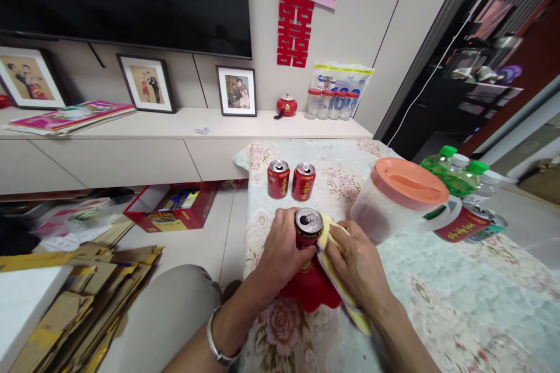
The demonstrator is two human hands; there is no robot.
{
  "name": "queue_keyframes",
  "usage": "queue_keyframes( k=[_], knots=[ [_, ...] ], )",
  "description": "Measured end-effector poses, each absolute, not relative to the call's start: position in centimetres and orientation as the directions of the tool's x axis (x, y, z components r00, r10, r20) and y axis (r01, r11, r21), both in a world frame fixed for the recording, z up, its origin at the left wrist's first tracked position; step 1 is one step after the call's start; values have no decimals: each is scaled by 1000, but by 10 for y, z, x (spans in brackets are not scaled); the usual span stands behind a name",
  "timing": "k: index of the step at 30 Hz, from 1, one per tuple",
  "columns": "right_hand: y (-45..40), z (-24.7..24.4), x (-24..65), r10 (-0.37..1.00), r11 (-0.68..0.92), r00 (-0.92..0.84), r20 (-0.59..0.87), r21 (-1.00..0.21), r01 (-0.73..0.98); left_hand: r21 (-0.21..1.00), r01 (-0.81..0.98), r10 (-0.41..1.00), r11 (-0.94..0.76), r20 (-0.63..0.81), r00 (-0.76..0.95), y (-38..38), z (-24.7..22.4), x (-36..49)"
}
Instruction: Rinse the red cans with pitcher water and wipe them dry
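Observation:
My left hand (280, 250) is wrapped round an opened red drink can (308, 222), which stands upright over a red scalloped mat (317, 285). In my right hand (359, 259) is a yellow cloth (345, 294), pressed against the can's right side; its lower end hangs down onto the tablecloth. The can's top shows an open mouth, while most of its body is hidden by my fingers. Just behind it stand two more opened red cans, a left one (279, 179) and a right one (303, 182).
A translucent pitcher (371, 210) with an orange lid stands right of my hands. Beyond it are green-capped bottles (459, 175) and another red can (464, 222). The floral tablecloth (437, 303) covers the table. Flattened cardboard (118, 285) and a red box (175, 218) lie on the floor at left.

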State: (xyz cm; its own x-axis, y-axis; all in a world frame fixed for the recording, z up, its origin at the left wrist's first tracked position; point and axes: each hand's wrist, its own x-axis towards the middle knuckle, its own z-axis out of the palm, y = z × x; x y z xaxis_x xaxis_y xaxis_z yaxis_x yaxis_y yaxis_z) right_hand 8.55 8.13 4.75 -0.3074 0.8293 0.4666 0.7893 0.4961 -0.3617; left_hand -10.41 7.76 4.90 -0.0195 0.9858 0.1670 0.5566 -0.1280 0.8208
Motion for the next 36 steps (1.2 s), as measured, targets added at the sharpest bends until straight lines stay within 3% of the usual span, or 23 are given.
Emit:
queue_keyframes(
  k=[4,7,9,16,26,30,36],
  knots=[
    [77,50,83,746,564,-285,602,-343,752,870,490,992,-56,103,-70,76,52,-104],
    [75,51,81,653,616,-249,716,-311,724,918,397,1000,-21,28,-13,74,52,-105],
    [76,50,80,633,621,-234,738,-303,722,926,371,997,-73,64,36,74,49,-105],
    [84,41,85,739,544,-199,644,-396,739,877,408,965,-254,204,164,74,42,-112],
    [85,47,86,831,492,-265,489,-425,760,850,479,975,-219,213,68,81,40,-109],
    [85,47,87,823,507,-264,503,-439,742,846,483,971,-227,236,42,79,45,-108],
    [81,53,85,744,591,-203,637,-486,644,902,378,963,-211,258,-80,79,51,-109]
  ],
)
